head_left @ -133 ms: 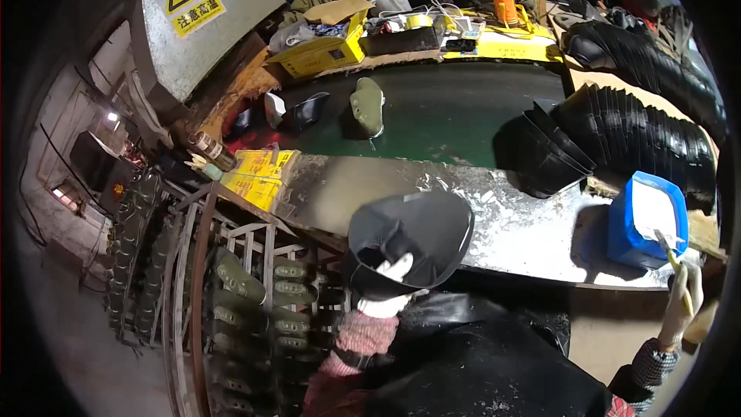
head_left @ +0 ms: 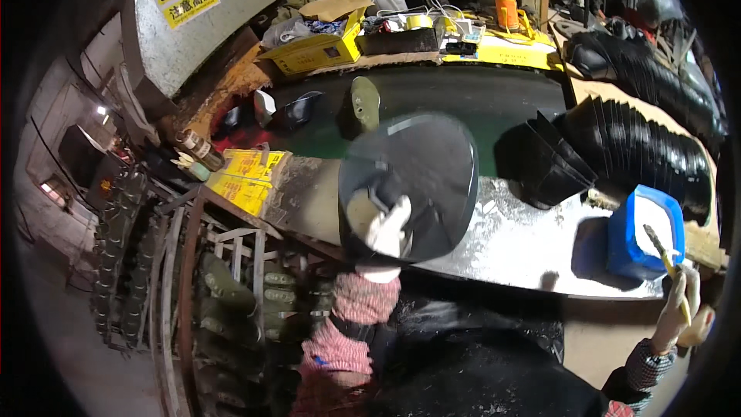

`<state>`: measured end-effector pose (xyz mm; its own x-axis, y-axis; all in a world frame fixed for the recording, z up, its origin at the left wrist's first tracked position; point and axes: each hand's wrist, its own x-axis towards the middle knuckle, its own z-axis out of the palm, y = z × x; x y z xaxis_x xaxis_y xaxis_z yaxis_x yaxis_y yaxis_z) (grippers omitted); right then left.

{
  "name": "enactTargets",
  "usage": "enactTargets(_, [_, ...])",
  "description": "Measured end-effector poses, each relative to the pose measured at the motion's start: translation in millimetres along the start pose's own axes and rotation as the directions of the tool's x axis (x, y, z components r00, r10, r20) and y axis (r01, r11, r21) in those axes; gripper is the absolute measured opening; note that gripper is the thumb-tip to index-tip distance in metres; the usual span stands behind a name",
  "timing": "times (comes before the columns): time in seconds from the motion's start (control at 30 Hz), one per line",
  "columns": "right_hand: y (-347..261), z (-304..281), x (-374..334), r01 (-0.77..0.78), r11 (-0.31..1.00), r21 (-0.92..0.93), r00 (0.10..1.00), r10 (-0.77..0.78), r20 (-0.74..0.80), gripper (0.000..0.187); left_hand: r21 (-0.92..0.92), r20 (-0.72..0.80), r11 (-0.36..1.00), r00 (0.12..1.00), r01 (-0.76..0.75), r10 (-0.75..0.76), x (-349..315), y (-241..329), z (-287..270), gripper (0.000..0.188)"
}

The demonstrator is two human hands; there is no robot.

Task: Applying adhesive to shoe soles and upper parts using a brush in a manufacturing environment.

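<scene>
My left hand [head_left: 390, 230], in a white glove, is closed on the lower edge of a curved black sheet piece [head_left: 440, 201]. The piece flares open like a wide cone and is held up over the front edge of the workbench. At the far right my gloved right hand [head_left: 679, 305] grips a thin brush [head_left: 661, 249] with a yellowish handle. Its dark tip points up and left, over the blue tub [head_left: 622, 243], which holds a white substance. Whether the tip touches that substance is hard to tell.
Nested black pieces [head_left: 633, 143] lie in a long row on the right. An olive-green piece [head_left: 364, 102] and dark pieces [head_left: 301, 110] rest on the dark belt [head_left: 478, 93]. A rack [head_left: 181, 286] with olive-green parts stands lower left. A metal hood [head_left: 177, 54] bears a heat-warning sign.
My left hand has raised the black piece and tilted its broad face up, so it covers more of the bench and belt. The brush has lifted, showing more of its tip.
</scene>
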<state>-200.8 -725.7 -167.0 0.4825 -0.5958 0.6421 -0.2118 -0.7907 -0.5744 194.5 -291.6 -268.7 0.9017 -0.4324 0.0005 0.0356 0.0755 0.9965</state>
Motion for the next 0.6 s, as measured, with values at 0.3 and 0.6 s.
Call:
enactTargets(0.3, [-10, 32, 43, 0.286, 0.786, -0.549, 0.958, -0.244, 0.149, 0.024, -0.42, -0.076, 0.87, 0.965, -0.258, 0.25, 231, 59, -38, 0.059])
enactTargets(0.6, [-143, 141, 90, 0.126, 0.968, -0.216, 0.992, -0.117, 0.051, 0.019, 0.645, -0.485, 0.744, 0.845, 0.173, 0.224, 279, 45, -203, 0.073])
